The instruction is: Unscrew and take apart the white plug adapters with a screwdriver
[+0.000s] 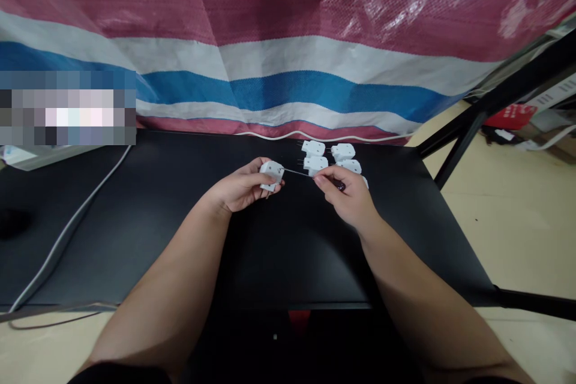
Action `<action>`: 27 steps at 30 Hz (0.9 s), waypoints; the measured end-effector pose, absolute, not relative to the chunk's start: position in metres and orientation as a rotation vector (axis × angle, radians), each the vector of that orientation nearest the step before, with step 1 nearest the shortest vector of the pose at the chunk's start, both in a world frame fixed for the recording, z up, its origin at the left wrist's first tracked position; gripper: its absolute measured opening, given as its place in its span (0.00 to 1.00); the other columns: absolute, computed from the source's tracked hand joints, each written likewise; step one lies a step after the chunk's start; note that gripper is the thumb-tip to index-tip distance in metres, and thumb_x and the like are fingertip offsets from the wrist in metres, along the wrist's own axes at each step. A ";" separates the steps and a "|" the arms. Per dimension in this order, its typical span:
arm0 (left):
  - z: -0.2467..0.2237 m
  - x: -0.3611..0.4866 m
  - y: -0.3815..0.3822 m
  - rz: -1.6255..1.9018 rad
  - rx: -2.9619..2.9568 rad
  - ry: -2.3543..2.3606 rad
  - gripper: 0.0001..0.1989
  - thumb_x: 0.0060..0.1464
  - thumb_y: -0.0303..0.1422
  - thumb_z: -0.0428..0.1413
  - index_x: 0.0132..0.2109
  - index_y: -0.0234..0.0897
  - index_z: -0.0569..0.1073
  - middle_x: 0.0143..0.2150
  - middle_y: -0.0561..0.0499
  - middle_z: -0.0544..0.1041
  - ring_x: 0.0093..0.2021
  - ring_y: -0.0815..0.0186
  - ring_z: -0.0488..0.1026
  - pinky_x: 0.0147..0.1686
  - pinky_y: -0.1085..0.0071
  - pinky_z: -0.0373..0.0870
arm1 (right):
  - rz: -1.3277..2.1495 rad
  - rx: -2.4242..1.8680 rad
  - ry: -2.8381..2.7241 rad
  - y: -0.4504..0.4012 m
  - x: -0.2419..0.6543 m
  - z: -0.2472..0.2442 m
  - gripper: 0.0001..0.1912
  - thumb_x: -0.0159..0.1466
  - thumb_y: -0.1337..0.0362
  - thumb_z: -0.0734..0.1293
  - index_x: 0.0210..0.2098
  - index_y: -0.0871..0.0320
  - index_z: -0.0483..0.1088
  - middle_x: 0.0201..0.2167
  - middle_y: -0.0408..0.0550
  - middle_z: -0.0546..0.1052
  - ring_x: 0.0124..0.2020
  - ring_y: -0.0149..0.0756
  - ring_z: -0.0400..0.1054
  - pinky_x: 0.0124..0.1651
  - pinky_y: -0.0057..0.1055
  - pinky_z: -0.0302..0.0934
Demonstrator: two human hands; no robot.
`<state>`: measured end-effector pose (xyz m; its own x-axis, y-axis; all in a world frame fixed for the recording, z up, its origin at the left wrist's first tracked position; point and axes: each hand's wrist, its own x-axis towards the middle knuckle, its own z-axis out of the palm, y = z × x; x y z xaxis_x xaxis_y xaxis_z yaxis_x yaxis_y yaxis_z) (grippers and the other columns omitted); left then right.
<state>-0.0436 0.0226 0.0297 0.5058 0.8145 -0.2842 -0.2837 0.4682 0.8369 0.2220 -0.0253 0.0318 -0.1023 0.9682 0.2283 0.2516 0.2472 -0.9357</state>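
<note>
My left hand (245,185) is closed around a white plug adapter (271,173), its face with small holes turned up toward me. In my right hand (348,195) is a screwdriver (297,173), its dark handle mostly covered by my fingers. The thin metal shaft points left, and its tip meets the adapter near the upper right edge. Just beyond my right hand, several more white plug adapters stand in two columns, among them one nearer the middle (315,163) and one at the back right (343,151). Metal pins stick out to their left. My right hand partly hides the nearest ones.
Everything rests on a black table (279,252). A white cable (297,134) runs along its back edge before a striped plastic sheet (279,6). At left, a grey cable (67,228) crosses the table beside a blurred-out object. A black metal frame (468,126) rises at right.
</note>
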 end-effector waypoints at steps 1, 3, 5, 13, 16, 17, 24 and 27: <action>0.030 -0.043 0.021 0.735 0.825 0.748 0.22 0.54 0.23 0.69 0.50 0.36 0.68 0.41 0.43 0.84 0.35 0.65 0.84 0.28 0.80 0.76 | 0.940 -1.179 -1.560 -0.025 0.222 0.032 0.13 0.70 0.52 0.73 0.38 0.55 0.80 0.27 0.43 0.74 0.27 0.31 0.65 0.28 0.32 0.56; 0.031 -0.042 0.019 0.705 0.822 0.716 0.24 0.56 0.23 0.69 0.54 0.39 0.68 0.42 0.45 0.84 0.39 0.62 0.87 0.30 0.81 0.77 | 0.945 -1.182 -1.566 -0.025 0.222 0.032 0.13 0.70 0.51 0.73 0.38 0.55 0.79 0.26 0.43 0.74 0.26 0.31 0.65 0.28 0.31 0.56; 0.032 -0.040 0.016 0.689 0.805 0.679 0.28 0.57 0.23 0.69 0.59 0.43 0.67 0.44 0.48 0.83 0.45 0.59 0.88 0.37 0.77 0.82 | 0.950 -1.183 -1.572 -0.025 0.221 0.032 0.14 0.70 0.51 0.73 0.38 0.55 0.79 0.26 0.43 0.73 0.26 0.32 0.65 0.28 0.31 0.56; 0.031 -0.040 0.016 0.641 0.799 0.621 0.23 0.59 0.25 0.69 0.58 0.42 0.72 0.47 0.49 0.82 0.51 0.55 0.87 0.50 0.71 0.85 | 0.945 -1.185 -1.593 -0.026 0.219 0.033 0.13 0.70 0.52 0.73 0.38 0.55 0.79 0.27 0.42 0.74 0.26 0.31 0.65 0.29 0.32 0.57; 0.030 -0.041 0.016 0.635 0.791 0.621 0.22 0.59 0.25 0.69 0.58 0.42 0.72 0.47 0.49 0.82 0.51 0.55 0.87 0.49 0.72 0.85 | 0.948 -1.181 -1.588 -0.026 0.219 0.032 0.13 0.70 0.52 0.73 0.38 0.55 0.79 0.27 0.42 0.74 0.26 0.31 0.65 0.29 0.32 0.57; 0.031 -0.041 0.016 0.637 0.787 0.622 0.22 0.59 0.25 0.69 0.57 0.42 0.72 0.47 0.49 0.82 0.51 0.55 0.87 0.49 0.72 0.85 | 0.948 -1.182 -1.589 -0.026 0.219 0.032 0.13 0.70 0.52 0.73 0.38 0.55 0.79 0.27 0.42 0.74 0.26 0.31 0.65 0.29 0.32 0.57; 0.034 -0.039 0.016 0.644 0.762 0.662 0.21 0.59 0.27 0.69 0.56 0.40 0.74 0.48 0.45 0.83 0.51 0.52 0.87 0.43 0.72 0.87 | 0.953 -1.208 -1.600 -0.025 0.218 0.034 0.14 0.69 0.51 0.73 0.37 0.55 0.79 0.25 0.41 0.73 0.26 0.32 0.65 0.29 0.33 0.58; 0.036 -0.039 0.016 0.641 0.777 0.692 0.18 0.62 0.31 0.68 0.56 0.39 0.75 0.49 0.42 0.83 0.48 0.51 0.88 0.39 0.71 0.87 | 0.963 -1.217 -1.606 -0.025 0.217 0.034 0.15 0.69 0.49 0.72 0.36 0.54 0.78 0.25 0.41 0.72 0.26 0.32 0.65 0.29 0.32 0.58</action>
<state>-0.0391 0.0158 0.0356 0.6082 0.7298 -0.3122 -0.2559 0.5526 0.7932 0.2175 -0.0245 0.0336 -0.1357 0.9728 0.1876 0.2927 0.2203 -0.9305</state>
